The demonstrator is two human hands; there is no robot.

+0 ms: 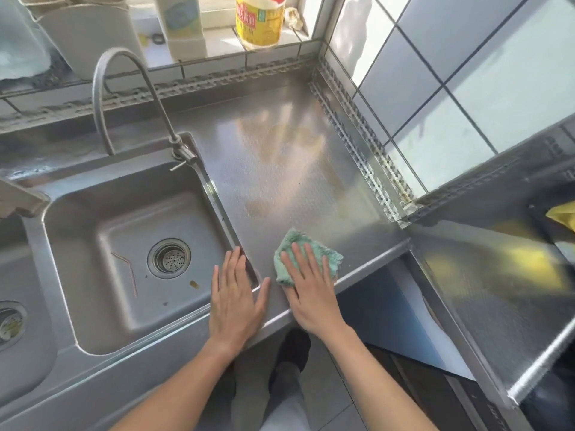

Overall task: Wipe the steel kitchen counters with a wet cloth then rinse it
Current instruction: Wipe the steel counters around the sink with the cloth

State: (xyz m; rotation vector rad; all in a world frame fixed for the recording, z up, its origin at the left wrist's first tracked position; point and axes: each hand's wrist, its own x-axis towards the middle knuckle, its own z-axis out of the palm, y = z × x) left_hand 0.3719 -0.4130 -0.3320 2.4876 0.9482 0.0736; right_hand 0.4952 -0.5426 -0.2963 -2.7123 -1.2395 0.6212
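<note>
A green cloth (295,244) lies bunched on the steel counter (280,157) near its front edge, right of the sink. My right hand (311,290) presses flat on the cloth, fingers spread over it. My left hand (235,297) rests flat and empty on the counter's front left corner, its fingertips at the sink's rim. The sink basin (93,275) is to the left, with a drain strainer (169,258) and a thin bent straw (127,269) on its bottom. A curved steel faucet (102,88) rises behind the sink.
A second steel counter (485,290) runs along the right, lower down, with a yellow item (563,214) at its far end. A yellow oil bottle (259,20) and a white container (183,26) stand on the tiled sill. A second basin's drain (9,321) shows at far left.
</note>
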